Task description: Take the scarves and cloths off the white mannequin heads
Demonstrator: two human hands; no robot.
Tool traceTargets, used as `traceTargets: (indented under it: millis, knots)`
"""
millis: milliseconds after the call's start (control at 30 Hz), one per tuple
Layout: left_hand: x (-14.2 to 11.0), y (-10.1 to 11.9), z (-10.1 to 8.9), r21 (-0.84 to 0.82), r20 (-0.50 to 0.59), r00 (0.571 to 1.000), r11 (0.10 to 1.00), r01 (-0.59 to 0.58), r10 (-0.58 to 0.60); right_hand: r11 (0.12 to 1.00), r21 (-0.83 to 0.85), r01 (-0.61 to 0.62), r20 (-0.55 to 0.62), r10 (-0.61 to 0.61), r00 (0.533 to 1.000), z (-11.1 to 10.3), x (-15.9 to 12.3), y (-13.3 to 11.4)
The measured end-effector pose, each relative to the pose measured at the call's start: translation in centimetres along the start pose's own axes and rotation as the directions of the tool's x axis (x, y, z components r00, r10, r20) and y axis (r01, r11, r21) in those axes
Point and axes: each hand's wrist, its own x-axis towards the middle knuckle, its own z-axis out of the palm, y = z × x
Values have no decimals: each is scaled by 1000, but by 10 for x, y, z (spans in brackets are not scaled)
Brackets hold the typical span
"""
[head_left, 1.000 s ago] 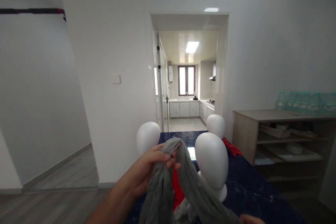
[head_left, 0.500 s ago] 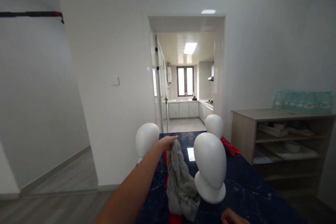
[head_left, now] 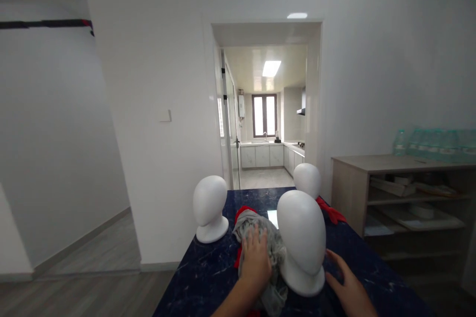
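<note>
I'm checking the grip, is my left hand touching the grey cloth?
Touching: the head view shows the left hand pressed flat on the grey cloth, fingers spread over it.

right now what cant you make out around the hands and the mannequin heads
- Head view: the left hand lies flat on the grey cloth; what its palm covers is hidden.
- Red cloth: mostly buried under the grey cloth, so its shape is unclear.
- Right hand: cut off by the bottom edge.
- Far mannequin head: its base is hidden behind the near mannequin head.
- Shelf contents: too small and blurred.
</note>
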Motion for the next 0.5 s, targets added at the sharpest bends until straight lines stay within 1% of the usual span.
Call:
traceTargets:
  millis: [33, 67, 100, 133, 167, 200, 233, 300, 333, 367, 400, 467, 500]
  knots:
    - [-6, 9, 4, -86, -2, 998, 995, -59, 59, 999, 37, 7, 24, -8, 1000, 5, 5, -5]
    - [-12, 18, 7, -220, 21, 992, 968, -119, 126, 997, 73, 16, 43, -19, 999, 11, 8, -10]
    - [-17, 28, 9, -381, 56, 980, 912, -155, 190, 994, 106, 25, 50, -30, 998, 18, 9, -16]
    - [-21, 38, 11, -537, 77, 967, 827, -165, 242, 990, 136, 31, 46, -37, 998, 24, 8, -23]
    - [-24, 47, 12, -657, 81, 959, 738, -155, 272, 987, 160, 31, 34, -37, 999, 30, 5, -30]
    - [-26, 55, 12, -720, 74, 961, 681, -133, 266, 984, 178, 29, 13, -32, 999, 36, 0, -37]
    - [-27, 60, 11, -736, 66, 971, 669, -107, 228, 982, 188, 31, -8, -30, 1000, 40, -6, -44]
    - [-30, 64, 9, -681, 54, 994, 731, -36, 100, 980, 184, 69, -26, -66, 997, 45, -22, -58]
    - [-32, 61, 7, -639, 49, 998, 770, -1, 42, 979, 176, 104, 0, -106, 994, 46, -30, -66]
    - [-35, 56, 4, -607, 38, 999, 795, 26, -4, 974, 172, 146, 59, -158, 986, 45, -38, -75]
    - [-40, 48, 2, -598, 15, 999, 800, 46, -47, 965, 182, 187, 137, -214, 967, 44, -45, -83]
    - [-50, 25, -7, -616, -44, 989, 783, 84, -142, 944, 227, 241, 293, -302, 907, 37, -55, -97]
    - [-55, 10, -13, -629, -83, 977, 771, 103, -199, 937, 240, 253, 348, -327, 879, 33, -58, -102]
